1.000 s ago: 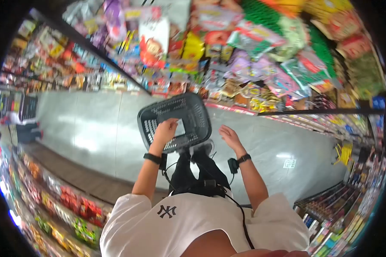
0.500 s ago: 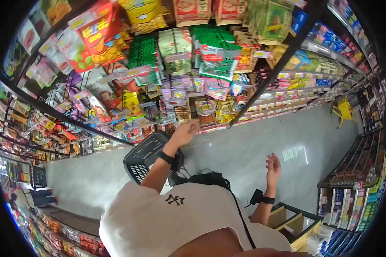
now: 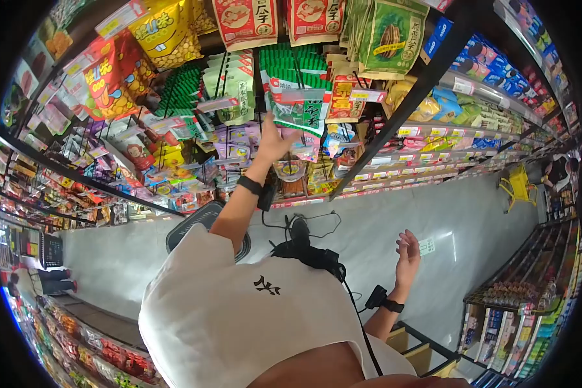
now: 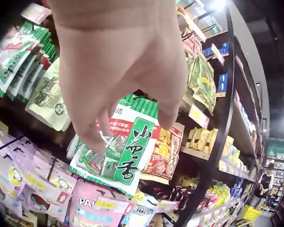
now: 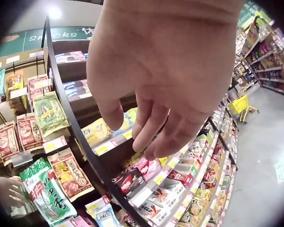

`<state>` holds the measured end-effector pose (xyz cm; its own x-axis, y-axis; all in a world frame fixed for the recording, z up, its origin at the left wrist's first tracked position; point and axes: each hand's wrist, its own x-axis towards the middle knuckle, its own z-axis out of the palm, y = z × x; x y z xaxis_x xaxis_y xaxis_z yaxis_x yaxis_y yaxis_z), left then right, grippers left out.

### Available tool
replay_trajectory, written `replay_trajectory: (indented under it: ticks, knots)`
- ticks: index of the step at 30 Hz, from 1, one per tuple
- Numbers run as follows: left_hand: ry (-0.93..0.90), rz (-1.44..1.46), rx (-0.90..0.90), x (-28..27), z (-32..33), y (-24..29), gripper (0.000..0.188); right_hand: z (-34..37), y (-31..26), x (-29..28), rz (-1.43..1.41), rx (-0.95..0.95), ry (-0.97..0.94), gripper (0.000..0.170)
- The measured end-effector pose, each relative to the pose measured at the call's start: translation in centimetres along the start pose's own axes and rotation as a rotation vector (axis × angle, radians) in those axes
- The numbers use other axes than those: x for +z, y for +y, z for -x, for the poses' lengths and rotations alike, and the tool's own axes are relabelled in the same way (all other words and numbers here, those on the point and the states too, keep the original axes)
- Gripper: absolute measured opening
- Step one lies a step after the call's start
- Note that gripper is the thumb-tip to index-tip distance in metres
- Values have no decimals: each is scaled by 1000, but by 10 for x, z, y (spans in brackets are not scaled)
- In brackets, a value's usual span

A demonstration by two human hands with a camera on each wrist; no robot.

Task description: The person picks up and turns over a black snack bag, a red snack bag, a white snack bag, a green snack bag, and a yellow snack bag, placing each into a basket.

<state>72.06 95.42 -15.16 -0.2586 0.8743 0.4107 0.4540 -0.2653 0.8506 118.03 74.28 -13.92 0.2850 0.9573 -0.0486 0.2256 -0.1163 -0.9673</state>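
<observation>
My left hand (image 3: 275, 143) reaches up to the hanging snacks, its fingers at a green-and-white snack bag (image 3: 304, 111) at the front of its row. In the left wrist view the fingers overlap the left side of that bag (image 4: 132, 163), while the thumb stands apart at its right. The right wrist view shows the same bag (image 5: 49, 196) at lower left. My right hand (image 3: 407, 260) hangs away from the shelves over the aisle, fingers loosely bent and holding nothing. Partly hidden by my left arm, a dark shopping basket (image 3: 186, 227) is on the floor.
Red seed bags (image 3: 246, 22) and a green seed bag (image 3: 389, 39) hang above. Purple bags (image 3: 233, 143) hang lower left. A black shelf post (image 3: 401, 103) rises to the right. A yellow cart (image 3: 518, 185) stands down the grey-floored aisle, near another person (image 3: 562, 171).
My left hand has moved from above the basket up to the green-and-white bag. The right hand has swung out to the right. The view has turned toward the shelves.
</observation>
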Motion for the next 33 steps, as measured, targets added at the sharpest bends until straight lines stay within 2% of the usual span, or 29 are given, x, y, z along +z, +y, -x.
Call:
replay_trajectory:
  ticks: [2,3,6,7,10,11,14,15,18,19,22,25,28,29,33]
  knots:
    - [148,-68,-38,10,-31,-21,114,-22,-3,1,16,-1,-30,37]
    - [206,-49,-101,17,-49,-47,123,-38,-3,3,24,-9,-45,36]
    - [135,-29,-202,19,-83,-75,131,-85,-15,7,49,-5,-109,36]
    - [119,-90,-145,21,-92,-90,132,-100,-20,10,58,3,-136,36]
    - [70,88,-71,30,-101,-115,128,-142,-39,27,52,-14,-242,35]
    - [145,213,-118,35,-96,-117,126,-151,-41,31,38,-26,-282,35]
    - [77,149,-219,30,-94,-141,96,-181,-47,53,-6,-58,-409,34]
    - [-23,95,-149,18,-94,-99,62,-189,-48,59,-5,-56,-454,34]
    - [32,100,-272,15,-76,-68,46,-212,-47,70,-21,-60,-591,31]
    - [-57,31,-284,14,-72,-64,49,-220,-50,74,-5,-63,-637,30]
    - [-37,232,-262,12,-42,-19,42,-248,-58,83,38,-130,-759,29]
    - [44,192,-246,16,-17,14,40,-272,-54,87,46,-172,-833,29]
    - [43,67,-382,14,-5,49,46,-289,-53,83,67,-146,-907,29]
    - [70,132,-381,17,-3,63,39,-294,-53,82,77,-137,-932,29]
    - [141,256,-491,29,11,97,40,-308,-34,76,45,-117,-1028,30]
